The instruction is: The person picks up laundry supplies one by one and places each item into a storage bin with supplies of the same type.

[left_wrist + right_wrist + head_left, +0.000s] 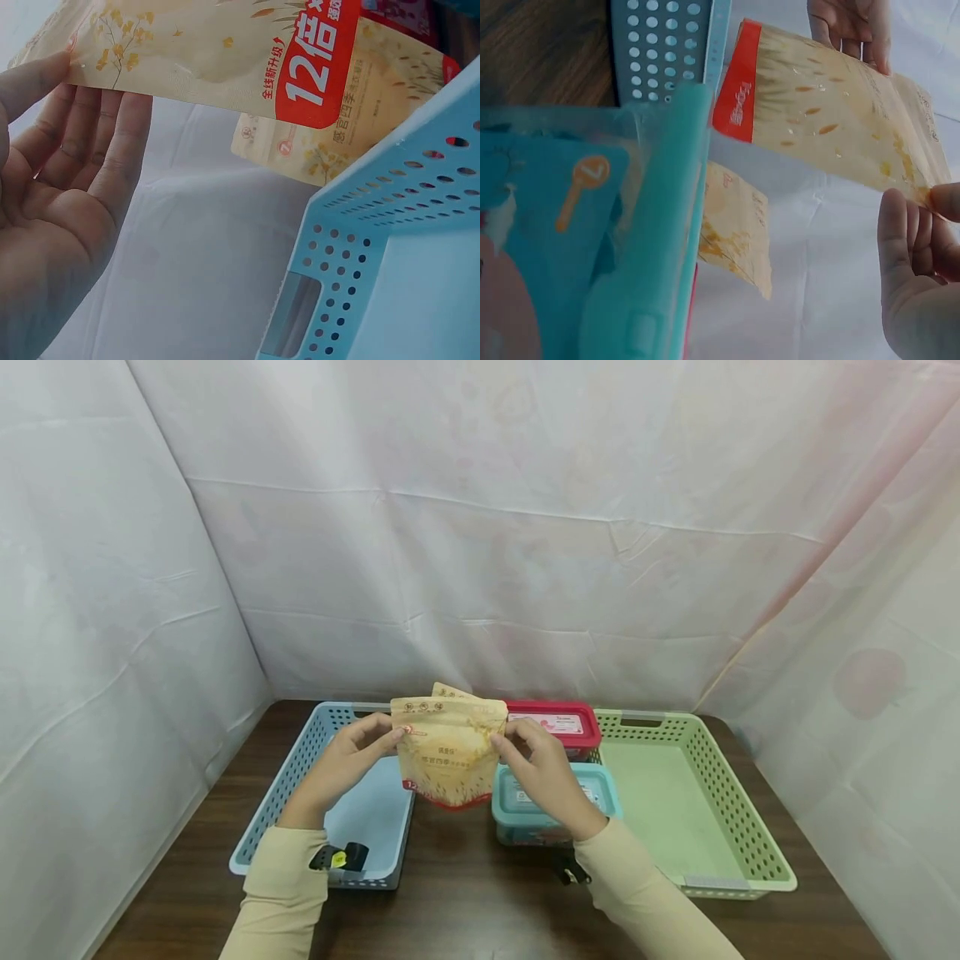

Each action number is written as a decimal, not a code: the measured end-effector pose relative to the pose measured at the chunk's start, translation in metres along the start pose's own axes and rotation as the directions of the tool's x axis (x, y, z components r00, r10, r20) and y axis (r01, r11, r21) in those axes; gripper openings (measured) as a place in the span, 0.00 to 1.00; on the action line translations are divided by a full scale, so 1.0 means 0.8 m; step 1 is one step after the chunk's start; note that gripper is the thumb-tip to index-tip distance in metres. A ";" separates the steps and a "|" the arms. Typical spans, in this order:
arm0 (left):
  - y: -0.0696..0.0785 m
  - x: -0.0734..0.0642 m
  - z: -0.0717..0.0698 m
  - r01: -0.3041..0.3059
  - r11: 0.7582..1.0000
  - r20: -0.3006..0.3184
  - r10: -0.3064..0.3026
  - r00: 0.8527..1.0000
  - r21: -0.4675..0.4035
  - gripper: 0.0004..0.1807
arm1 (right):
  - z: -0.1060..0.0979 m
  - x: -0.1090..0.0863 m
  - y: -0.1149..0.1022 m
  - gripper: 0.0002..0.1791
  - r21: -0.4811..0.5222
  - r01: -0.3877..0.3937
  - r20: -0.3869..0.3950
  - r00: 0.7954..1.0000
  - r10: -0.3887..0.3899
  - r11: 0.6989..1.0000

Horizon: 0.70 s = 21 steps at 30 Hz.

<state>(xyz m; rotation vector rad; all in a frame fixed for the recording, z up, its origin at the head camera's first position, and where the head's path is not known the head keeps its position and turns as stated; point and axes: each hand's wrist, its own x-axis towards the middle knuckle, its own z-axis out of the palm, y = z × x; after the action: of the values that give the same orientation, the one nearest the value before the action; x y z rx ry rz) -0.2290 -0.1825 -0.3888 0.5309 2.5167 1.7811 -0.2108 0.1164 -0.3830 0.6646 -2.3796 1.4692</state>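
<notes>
A cream-yellow pouch (450,747) with a red strip along its bottom hangs upright between the two hands. My left hand (351,764) pinches its left edge between thumb and fingers. On the opposite edge, my right hand (542,768) pinches in the same way. The left wrist view shows the red strip printed with "12" close up. A second pouch of like print (367,105) is behind the held one, mostly covered by it in the head view; its lower part also shows past the box in the right wrist view.
A light blue basket (288,785) stands at left and a pale green basket (738,797) at right on the dark wooden table (450,910). Between them sit a red-lidded box (588,727) and a teal-lidded box (517,810). White cloth (480,568) hangs behind.
</notes>
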 end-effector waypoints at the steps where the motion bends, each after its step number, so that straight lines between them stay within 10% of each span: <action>1: -0.001 0.000 0.000 0.001 1.000 0.001 -0.001 1.000 -0.008 0.19 | 0.001 0.000 0.000 0.04 0.016 -0.018 -0.008 1.000 0.018 1.000; 10: -0.003 -0.003 -0.001 -0.010 0.998 -0.024 0.008 1.000 -0.060 0.18 | -0.001 -0.001 -0.053 0.04 0.063 -0.092 -0.059 0.994 0.096 0.994; 21: -0.007 -0.006 -0.010 -0.008 0.998 -0.068 0.003 0.998 -0.070 0.19 | 0.011 0.007 -0.051 0.06 0.145 -0.086 -0.082 0.992 0.099 0.986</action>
<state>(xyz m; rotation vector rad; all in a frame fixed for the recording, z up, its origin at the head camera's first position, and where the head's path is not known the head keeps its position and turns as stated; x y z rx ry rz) -0.2277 -0.1926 -0.3918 0.4829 2.4863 1.9128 -0.1949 0.0915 -0.3534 0.5145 -2.2838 1.6818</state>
